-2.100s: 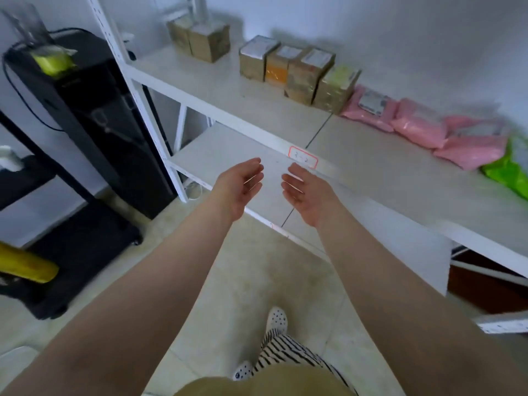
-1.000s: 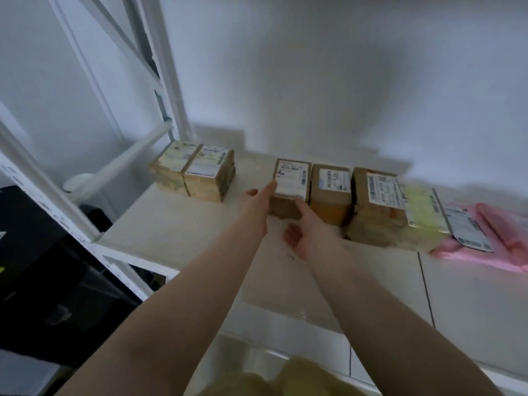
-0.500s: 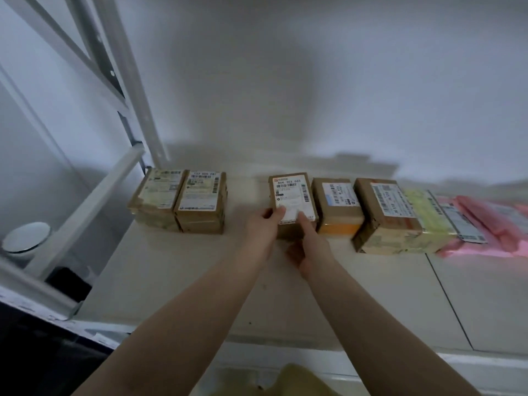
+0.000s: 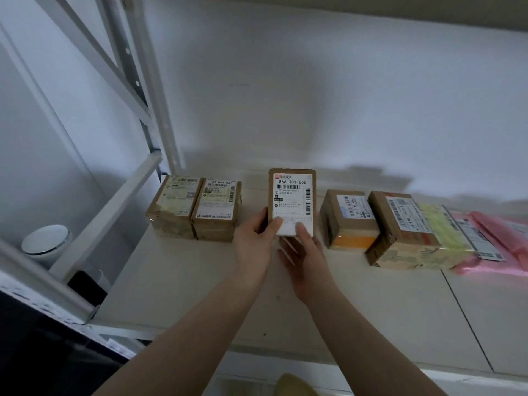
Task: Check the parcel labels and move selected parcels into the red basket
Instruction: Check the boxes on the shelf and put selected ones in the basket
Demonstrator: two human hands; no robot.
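A small brown cardboard parcel (image 4: 292, 195) with a white label reading 866 303 666 is lifted off the white shelf (image 4: 357, 304) and tilted so the label faces me. My left hand (image 4: 254, 241) grips its lower left edge, thumb on the label. My right hand (image 4: 303, 252) holds its lower right from beneath, thumb on the label. Two brown parcels (image 4: 194, 207) stand to the left. On the right lie a brown and orange parcel (image 4: 348, 218), a larger brown parcel (image 4: 400, 227), a yellow-green packet (image 4: 440, 224) and pink bags (image 4: 503, 235). No red basket is in view.
White shelf uprights and a diagonal brace (image 4: 137, 90) rise at the left. A white round object (image 4: 45, 241) sits below the shelf frame at far left. The white wall stands close behind the parcels. The shelf's front edge (image 4: 371, 370) runs below my forearms.
Both hands reached the shelf, took the middle parcel and raised it, tipping its label up toward me. The view moved closer to the shelf.
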